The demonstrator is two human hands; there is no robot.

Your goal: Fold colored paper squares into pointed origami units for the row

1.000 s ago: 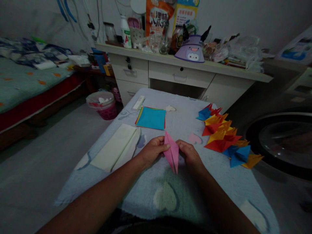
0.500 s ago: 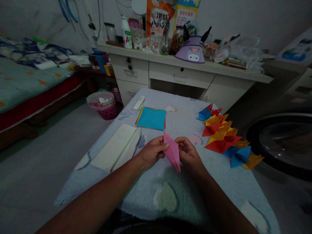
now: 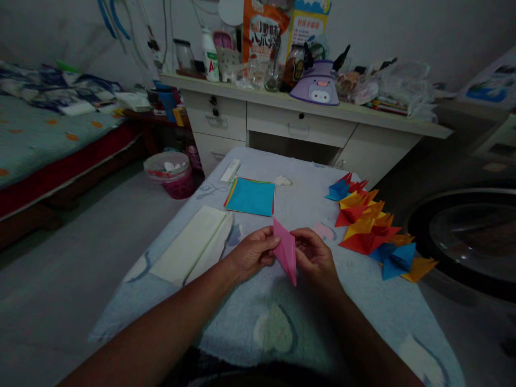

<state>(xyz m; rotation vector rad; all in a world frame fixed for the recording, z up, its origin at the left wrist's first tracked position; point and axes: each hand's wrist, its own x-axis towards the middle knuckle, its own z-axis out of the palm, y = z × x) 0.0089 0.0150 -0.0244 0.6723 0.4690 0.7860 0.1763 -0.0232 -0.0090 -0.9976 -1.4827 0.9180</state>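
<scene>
A pink folded origami paper [image 3: 287, 252], shaped like a narrow diamond, is held up over the cloth-covered table [image 3: 258, 301]. My left hand [image 3: 257, 250] pinches its left edge, the thumb lying on the near face. At the right edge, my right hand [image 3: 316, 255] has its fingers curled behind the paper, and their tips are partly hidden. Beyond the hands lies a stack of square coloured paper [image 3: 250, 196], blue on top. Folded paper cranes [image 3: 368, 231] in red, yellow, orange and blue stand in a row at the right.
A pale folded cloth or sheet [image 3: 189, 244] lies left of my hands, with a small white box [image 3: 230, 170] farther back. Behind stands a white desk [image 3: 298, 118] crowded with items. A pink bin [image 3: 173, 174] is on the floor at left, a washing machine [image 3: 455, 226] at right.
The pink paper has turned slightly, so its face looks narrower and its lower tip sits a little farther left. Both hands keep nearly the same place.
</scene>
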